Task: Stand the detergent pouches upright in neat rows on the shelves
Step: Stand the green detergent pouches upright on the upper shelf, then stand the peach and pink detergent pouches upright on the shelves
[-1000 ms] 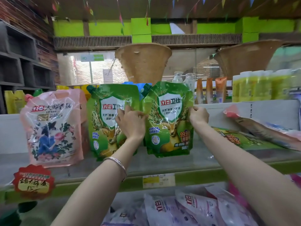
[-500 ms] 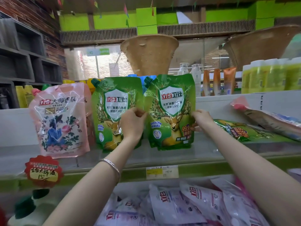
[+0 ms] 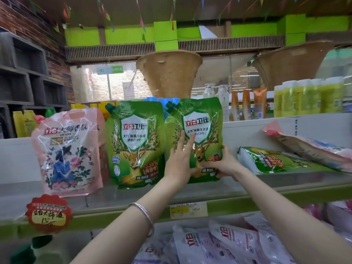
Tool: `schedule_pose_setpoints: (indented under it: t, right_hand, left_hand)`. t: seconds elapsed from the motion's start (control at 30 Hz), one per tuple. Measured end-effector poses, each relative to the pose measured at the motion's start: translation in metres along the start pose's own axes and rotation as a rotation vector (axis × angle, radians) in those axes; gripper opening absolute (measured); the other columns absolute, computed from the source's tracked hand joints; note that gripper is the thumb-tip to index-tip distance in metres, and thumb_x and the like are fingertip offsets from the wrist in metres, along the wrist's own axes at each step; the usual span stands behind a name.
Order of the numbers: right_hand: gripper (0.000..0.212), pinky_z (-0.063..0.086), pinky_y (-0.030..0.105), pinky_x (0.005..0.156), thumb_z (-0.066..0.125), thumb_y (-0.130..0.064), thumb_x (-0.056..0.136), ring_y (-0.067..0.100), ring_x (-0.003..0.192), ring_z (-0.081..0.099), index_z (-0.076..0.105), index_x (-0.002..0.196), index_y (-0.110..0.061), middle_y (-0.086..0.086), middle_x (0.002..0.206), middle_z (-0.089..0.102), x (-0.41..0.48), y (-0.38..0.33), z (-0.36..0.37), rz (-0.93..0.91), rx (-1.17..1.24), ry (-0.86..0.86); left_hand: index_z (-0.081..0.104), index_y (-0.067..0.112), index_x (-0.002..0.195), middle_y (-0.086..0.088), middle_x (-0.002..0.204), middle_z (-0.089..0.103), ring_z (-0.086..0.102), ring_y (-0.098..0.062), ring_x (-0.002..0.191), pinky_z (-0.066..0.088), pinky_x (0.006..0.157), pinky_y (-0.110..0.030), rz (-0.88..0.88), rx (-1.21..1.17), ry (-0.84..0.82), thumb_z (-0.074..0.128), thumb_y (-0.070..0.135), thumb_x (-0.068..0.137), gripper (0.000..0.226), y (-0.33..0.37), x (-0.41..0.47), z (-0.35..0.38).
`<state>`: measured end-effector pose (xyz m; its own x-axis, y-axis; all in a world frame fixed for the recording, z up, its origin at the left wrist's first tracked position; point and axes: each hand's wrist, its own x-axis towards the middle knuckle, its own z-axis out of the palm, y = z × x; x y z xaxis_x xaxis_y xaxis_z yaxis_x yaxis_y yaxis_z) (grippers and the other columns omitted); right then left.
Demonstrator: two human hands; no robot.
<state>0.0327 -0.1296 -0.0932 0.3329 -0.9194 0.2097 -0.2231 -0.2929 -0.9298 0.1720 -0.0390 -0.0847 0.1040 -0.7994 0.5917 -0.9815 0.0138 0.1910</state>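
Detergent pouches on the upper shelf (image 3: 122,195): three upright, two still down.

The right green pouch (image 3: 202,119), with a deer print and a dark spout cap, stands upright. The right hand (image 3: 226,164) grips its lower corner and the left hand (image 3: 178,164) lays straight fingers on its front; its base seems to touch the shelf. Just beside it at 9 o'clock the left green pouch (image 3: 133,141) stands upright, and further at 9 o'clock is a pink floral pouch (image 3: 66,151). At 3 o'clock a flat green pouch (image 3: 276,161) lies on its back, with a tilted pink pouch (image 3: 312,147) behind it. At 6 o'clock, white pouches (image 3: 228,242) lie heaped on the lower shelf.
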Motion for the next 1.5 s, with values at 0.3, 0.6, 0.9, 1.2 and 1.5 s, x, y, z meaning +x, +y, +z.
schedule_pose_setpoints:
  t: [0.3, 0.6, 0.9, 1.2, 1.5]
  right_hand:
    - [0.101, 0.052, 0.030, 0.064, 0.084, -0.025, 0.064, 0.022, 0.106, 0.050, 0.019, 0.141, -0.021, 0.006, 0.130, 0.049, 0.006, 0.003, 0.006, -0.039, 0.031, -0.008]
    - [0.103, 0.050, 0.048, 0.093, 0.083, -0.023, 0.066, 0.029, 0.123, 0.047, 0.015, 0.144, -0.017, 0.009, 0.138, 0.044, 0.006, 0.000, 0.001, -0.052, 0.035, -0.031]
    - [0.109, 0.042, 0.048, 0.104, 0.086, -0.030, 0.060, 0.026, 0.125, 0.047, 0.018, 0.146, -0.018, 0.008, 0.139, 0.046, 0.004, 0.005, 0.002, -0.036, 0.024, 0.026]
    - [0.064, 0.044, 0.037, 0.090, 0.070, -0.024, 0.082, 0.028, 0.118, 0.051, 0.039, 0.137, -0.014, 0.014, 0.127, 0.052, -0.028, 0.005, -0.011, -0.108, -0.120, 0.334]
    - [0.028, 0.047, 0.031, 0.079, 0.053, -0.013, 0.087, 0.036, 0.107, 0.059, 0.062, 0.107, 0.004, 0.023, 0.115, 0.063, -0.019, 0.029, -0.101, 0.222, -0.139, 0.734]
  left_hand:
    - [-0.009, 0.041, 0.147, 0.008, 0.156, -0.021, 0.006, -0.039, 0.143, 0.054, 0.091, -0.040, -0.032, 0.112, 0.019, 0.071, 0.036, 0.078, 0.106, -0.002, 0.016, 0.010]
    - [-0.026, 0.036, 0.143, -0.003, 0.150, -0.038, -0.023, -0.032, 0.143, 0.004, 0.118, -0.047, 0.079, 0.312, 0.073, 0.072, 0.064, 0.060, 0.131, 0.000, 0.036, -0.004]
    - [-0.018, 0.035, 0.146, 0.004, 0.153, -0.033, -0.020, -0.027, 0.144, 0.013, 0.118, -0.052, 0.064, 0.253, -0.029, 0.078, 0.052, 0.063, 0.128, -0.002, 0.042, -0.022]
    - [0.009, 0.024, 0.150, 0.000, 0.158, 0.004, 0.005, -0.026, 0.146, 0.023, 0.117, -0.041, 0.246, 0.136, 0.080, 0.066, 0.047, 0.080, 0.094, 0.034, 0.012, -0.015]
    - [0.040, 0.017, 0.138, -0.004, 0.136, 0.045, 0.045, -0.022, 0.126, 0.042, 0.096, -0.035, 0.284, -0.212, -0.068, 0.058, 0.028, 0.089, 0.053, 0.112, 0.022, 0.029]
